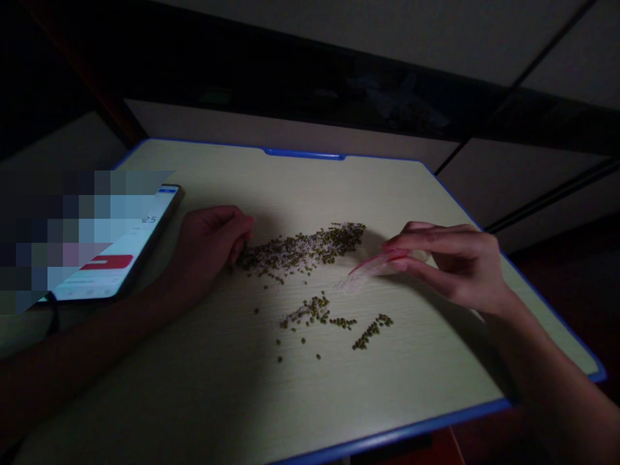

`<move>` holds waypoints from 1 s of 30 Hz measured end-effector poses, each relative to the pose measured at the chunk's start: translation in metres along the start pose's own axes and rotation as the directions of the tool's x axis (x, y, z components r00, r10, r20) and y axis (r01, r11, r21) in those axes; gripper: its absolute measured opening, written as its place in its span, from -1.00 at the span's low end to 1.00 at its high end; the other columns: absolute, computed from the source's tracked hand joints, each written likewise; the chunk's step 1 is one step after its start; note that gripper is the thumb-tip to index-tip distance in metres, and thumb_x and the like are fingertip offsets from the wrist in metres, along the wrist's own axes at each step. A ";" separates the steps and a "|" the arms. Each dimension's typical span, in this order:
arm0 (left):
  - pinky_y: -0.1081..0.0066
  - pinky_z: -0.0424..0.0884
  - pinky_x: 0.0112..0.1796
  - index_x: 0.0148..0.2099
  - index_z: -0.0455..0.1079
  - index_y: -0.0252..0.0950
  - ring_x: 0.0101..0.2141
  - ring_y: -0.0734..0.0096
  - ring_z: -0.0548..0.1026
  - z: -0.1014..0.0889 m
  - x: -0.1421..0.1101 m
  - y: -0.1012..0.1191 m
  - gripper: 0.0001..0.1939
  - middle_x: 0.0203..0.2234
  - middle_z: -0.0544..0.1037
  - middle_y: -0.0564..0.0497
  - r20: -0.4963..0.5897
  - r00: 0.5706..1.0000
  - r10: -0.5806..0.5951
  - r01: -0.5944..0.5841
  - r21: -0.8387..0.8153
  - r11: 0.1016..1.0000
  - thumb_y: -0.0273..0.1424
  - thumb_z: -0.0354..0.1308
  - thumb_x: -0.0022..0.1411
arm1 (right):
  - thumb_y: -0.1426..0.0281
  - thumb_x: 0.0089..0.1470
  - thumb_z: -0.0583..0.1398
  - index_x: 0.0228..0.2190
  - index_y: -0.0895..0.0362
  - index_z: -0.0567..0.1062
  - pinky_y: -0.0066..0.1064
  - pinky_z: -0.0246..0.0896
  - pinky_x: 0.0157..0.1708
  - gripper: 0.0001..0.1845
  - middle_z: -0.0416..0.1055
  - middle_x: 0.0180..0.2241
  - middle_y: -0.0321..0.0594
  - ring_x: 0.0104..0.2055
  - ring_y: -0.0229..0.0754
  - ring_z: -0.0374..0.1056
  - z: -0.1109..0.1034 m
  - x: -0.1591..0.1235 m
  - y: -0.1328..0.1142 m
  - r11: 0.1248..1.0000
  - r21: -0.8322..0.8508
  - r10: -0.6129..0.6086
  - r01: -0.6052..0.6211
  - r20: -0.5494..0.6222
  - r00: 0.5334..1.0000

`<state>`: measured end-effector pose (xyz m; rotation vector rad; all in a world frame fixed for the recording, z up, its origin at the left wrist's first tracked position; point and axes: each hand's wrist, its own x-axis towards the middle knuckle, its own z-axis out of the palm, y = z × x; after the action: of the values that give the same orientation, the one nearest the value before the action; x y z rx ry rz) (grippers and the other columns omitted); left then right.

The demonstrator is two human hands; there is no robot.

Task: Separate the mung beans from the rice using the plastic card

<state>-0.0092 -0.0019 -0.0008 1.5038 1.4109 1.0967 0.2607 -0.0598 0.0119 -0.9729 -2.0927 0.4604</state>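
A long heap of small green beans mixed with white grains (305, 248) lies across the middle of the table. My left hand (208, 242) rests at the heap's left end with its fingers curled in; whatever may be in them is hidden. Between the thumb and fingers of my right hand (450, 261) is a small clear plastic bag with a red strip (378, 261), tilted down to the left. The bag's lower end is close to the tabletop, just right of the heap. Nearer to me, a smaller scatter of green beans (314, 310) lies in short clusters and single beans.
The pale wood-look table (310, 400) has a blue edge and a blue ledge (305, 154) at the back. A lit tablet or phone (140, 252), partly pixelated, stands left of my left hand with a dark cable (52, 313). Pale drawer fronts stand behind the table.
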 end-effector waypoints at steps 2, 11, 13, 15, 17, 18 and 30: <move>0.55 0.03 -0.70 -0.71 0.21 -0.28 -0.77 0.63 0.12 0.000 -0.001 0.001 -0.76 -0.86 0.18 0.17 0.000 1.000 0.002 -0.002 -0.001 1.000 -0.39 0.05 -0.05 | 0.55 -0.04 0.24 -0.23 -0.04 0.53 -0.37 0.29 -0.43 -0.67 0.56 -0.36 -0.29 -0.39 -0.22 0.42 -0.001 -0.002 -0.002 0.995 0.060 0.075 -0.076 0.011 0.997; 0.57 0.04 -0.71 -0.70 0.21 -0.29 -0.77 0.63 0.12 0.000 -0.001 0.000 -0.75 -0.87 0.18 0.17 0.004 1.000 0.009 -0.009 0.002 1.000 -0.38 0.05 -0.04 | 0.53 -0.03 0.20 -0.23 0.18 0.53 -0.52 0.26 -0.53 -0.74 0.52 -0.47 -0.25 -0.50 -0.33 0.38 0.016 -0.001 0.001 0.964 0.132 0.204 -0.231 0.192 0.960; 0.57 0.03 -0.71 -0.70 0.21 -0.29 -0.77 0.64 0.12 -0.001 0.000 0.000 -0.76 -0.86 0.18 0.17 0.002 1.000 0.006 -0.006 -0.004 1.000 -0.38 0.05 -0.05 | 0.52 -0.03 0.20 -0.24 0.22 0.53 -0.52 0.23 -0.57 -0.75 0.50 -0.49 -0.23 -0.52 -0.32 0.37 0.018 -0.001 0.002 0.959 0.136 0.217 -0.249 0.209 0.953; 0.57 0.03 -0.72 -0.70 0.21 -0.29 -0.78 0.64 0.12 -0.001 0.001 -0.002 -0.76 -0.86 0.18 0.17 0.003 1.000 0.007 -0.007 -0.015 1.000 -0.38 0.05 -0.06 | 0.53 -0.04 0.19 -0.27 0.25 0.53 -0.53 0.21 -0.60 -0.77 0.49 -0.52 -0.21 -0.54 -0.32 0.36 0.019 -0.001 0.002 0.956 0.142 0.222 -0.258 0.226 0.948; 0.57 0.03 -0.72 -0.70 0.22 -0.29 -0.78 0.64 0.12 -0.002 0.002 -0.003 -0.76 -0.87 0.18 0.17 0.008 1.000 0.012 -0.012 -0.018 1.000 -0.38 0.05 -0.06 | 0.54 -0.05 0.18 -0.29 0.26 0.52 -0.53 0.22 -0.60 -0.79 0.49 -0.54 -0.21 -0.54 -0.32 0.36 0.019 -0.001 0.001 0.948 0.151 0.236 -0.279 0.251 0.939; 0.57 0.03 -0.72 -0.69 0.22 -0.29 -0.78 0.65 0.12 -0.002 0.002 -0.004 -0.77 -0.87 0.18 0.17 0.010 1.000 0.018 -0.017 -0.022 1.000 -0.38 0.06 -0.05 | 0.54 -0.05 0.18 -0.30 0.26 0.52 -0.53 0.23 -0.60 -0.79 0.49 -0.54 -0.21 -0.54 -0.32 0.36 0.019 -0.001 0.001 0.944 0.160 0.243 -0.290 0.257 0.935; 0.56 0.03 -0.70 -0.70 0.21 -0.30 -0.77 0.66 0.12 0.000 0.001 -0.003 -0.76 -0.86 0.18 0.17 0.008 1.000 0.015 -0.015 -0.029 0.999 -0.40 0.05 -0.04 | 0.51 -0.07 0.18 -0.31 0.26 0.51 -0.52 0.14 -0.65 -0.79 0.48 -0.50 -0.20 -0.56 -0.33 0.31 0.028 -0.001 -0.001 0.941 0.130 0.286 -0.312 0.186 0.940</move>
<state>-0.0103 -0.0007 -0.0035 1.4994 1.3747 1.1146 0.2388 -0.0609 -0.0058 -1.1996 -2.0191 0.8770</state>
